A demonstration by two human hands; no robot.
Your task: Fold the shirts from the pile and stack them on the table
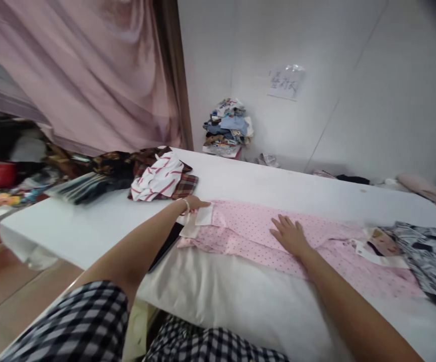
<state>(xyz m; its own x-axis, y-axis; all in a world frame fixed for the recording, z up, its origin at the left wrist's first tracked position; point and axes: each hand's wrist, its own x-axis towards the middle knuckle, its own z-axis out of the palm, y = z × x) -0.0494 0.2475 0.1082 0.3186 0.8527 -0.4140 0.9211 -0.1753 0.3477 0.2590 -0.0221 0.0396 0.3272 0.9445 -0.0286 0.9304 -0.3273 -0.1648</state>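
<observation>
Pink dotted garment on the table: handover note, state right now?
Left hand: flat on the white cuff end of the pink dotted garment, gripping nothing.
Right hand: palm down, pressing the garment's middle.
Garment lies spread along the white table, partly folded lengthwise.
Striped shirt and pile sit far-left; dark patterned cloth at right.
Left, by the look of it: finish folding.

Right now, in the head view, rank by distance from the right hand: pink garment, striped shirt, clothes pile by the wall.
1. Pink garment: under the right hand, touching.
2. Striped shirt: far left on the table.
3. Clothes pile: back against the wall.
</observation>
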